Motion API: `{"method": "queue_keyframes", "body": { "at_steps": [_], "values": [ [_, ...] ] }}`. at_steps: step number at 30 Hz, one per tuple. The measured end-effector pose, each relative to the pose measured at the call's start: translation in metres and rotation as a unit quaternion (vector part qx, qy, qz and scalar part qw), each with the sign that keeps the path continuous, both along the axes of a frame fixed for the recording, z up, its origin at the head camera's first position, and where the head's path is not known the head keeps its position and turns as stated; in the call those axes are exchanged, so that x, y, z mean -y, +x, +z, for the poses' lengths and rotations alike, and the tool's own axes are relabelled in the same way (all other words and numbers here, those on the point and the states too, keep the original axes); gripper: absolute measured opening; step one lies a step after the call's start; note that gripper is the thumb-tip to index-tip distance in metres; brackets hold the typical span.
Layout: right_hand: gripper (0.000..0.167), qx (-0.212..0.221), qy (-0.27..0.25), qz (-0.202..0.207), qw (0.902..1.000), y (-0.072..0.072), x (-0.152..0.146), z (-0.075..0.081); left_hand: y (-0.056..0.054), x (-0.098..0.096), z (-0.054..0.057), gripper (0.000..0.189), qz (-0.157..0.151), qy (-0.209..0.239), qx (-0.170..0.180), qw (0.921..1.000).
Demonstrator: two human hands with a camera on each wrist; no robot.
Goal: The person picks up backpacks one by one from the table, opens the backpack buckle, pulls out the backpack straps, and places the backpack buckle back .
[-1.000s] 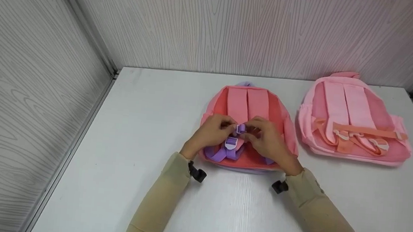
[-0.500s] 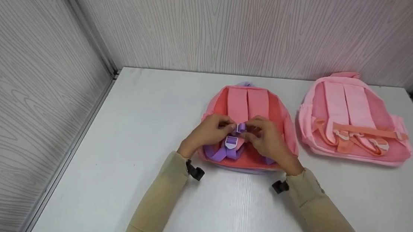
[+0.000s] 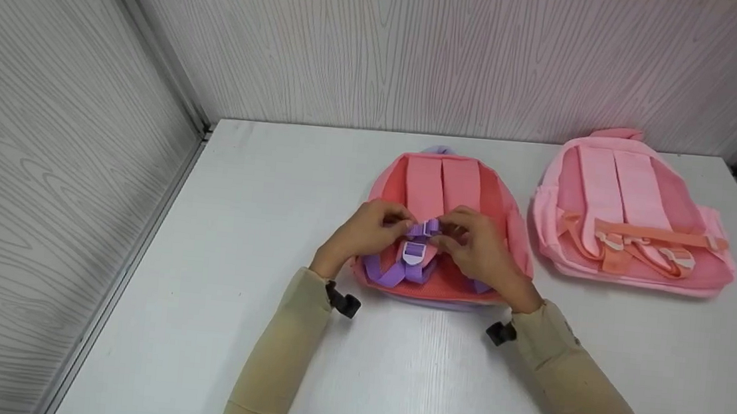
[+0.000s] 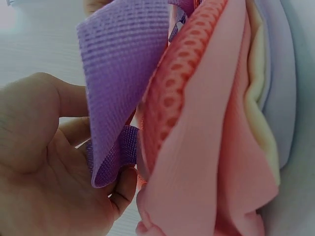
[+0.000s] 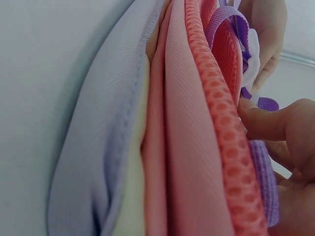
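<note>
Head view: a coral backpack (image 3: 495, 195) lies strap side up near the middle of the tabletop (image 3: 260, 224), its two padded shoulder straps (image 3: 424, 184) running side by side down the back panel. The left hand (image 3: 365, 228) and the right hand (image 3: 483, 249) come together above the bag, one from each side. Between them runs a short stretch of purple webbing (image 3: 415, 230) bearing a small pale slider (image 3: 426, 228). The left thumb and fingers pinch the webbing on one side of the slider, and the right thumb and fingers pinch it on the other (the exact fingertip contact is partly hidden). Just below sits a white buckle (image 3: 413, 255), with a further purple strap (image 3: 392, 276) looping over the lower left of the back panel. To the right, near the coral bag, a pink backpack (image 3: 643, 191) also lies strap side up, an orange strap (image 3: 650, 233) crossing its lower part. Both forearms wear beige sleeves (image 3: 279, 352), with a black device (image 3: 348, 305) at each wrist. A wood-grained panel (image 3: 382, 48) stands behind the tabletop. Left wrist view: a broad fold of purple band (image 4: 118, 64) lies in front of the left hand, beside the coral mesh. Right wrist view: lilac fabric (image 5: 106, 103) forms the bag's underside, against the tabletop.
</note>
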State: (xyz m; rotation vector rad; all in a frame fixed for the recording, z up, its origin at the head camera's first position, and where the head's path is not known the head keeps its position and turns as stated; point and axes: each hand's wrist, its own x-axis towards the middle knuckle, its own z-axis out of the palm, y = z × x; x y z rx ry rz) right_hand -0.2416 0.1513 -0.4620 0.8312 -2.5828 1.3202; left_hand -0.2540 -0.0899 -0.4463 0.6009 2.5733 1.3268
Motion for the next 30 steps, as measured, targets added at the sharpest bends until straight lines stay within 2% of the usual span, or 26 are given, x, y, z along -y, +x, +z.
{"method": "queue_keyframes", "body": {
  "at_steps": [14,20,30],
  "values": [
    [0.020,0.001,0.005,0.001,1.0000,-0.001,0.000,0.000,0.001,-0.006,-0.003,0.021,0.012,0.025,0.006,0.9996],
    [0.019,-0.016,-0.003,0.008,0.9998,-0.001,0.001,-0.002,0.000,-0.007,-0.006,0.020,0.005,0.038,-0.004,0.9992],
    [0.020,-0.020,-0.005,0.012,0.9997,-0.001,0.002,-0.004,0.001,-0.012,-0.006,0.020,0.003,0.038,-0.017,0.9991]
  ]
}}
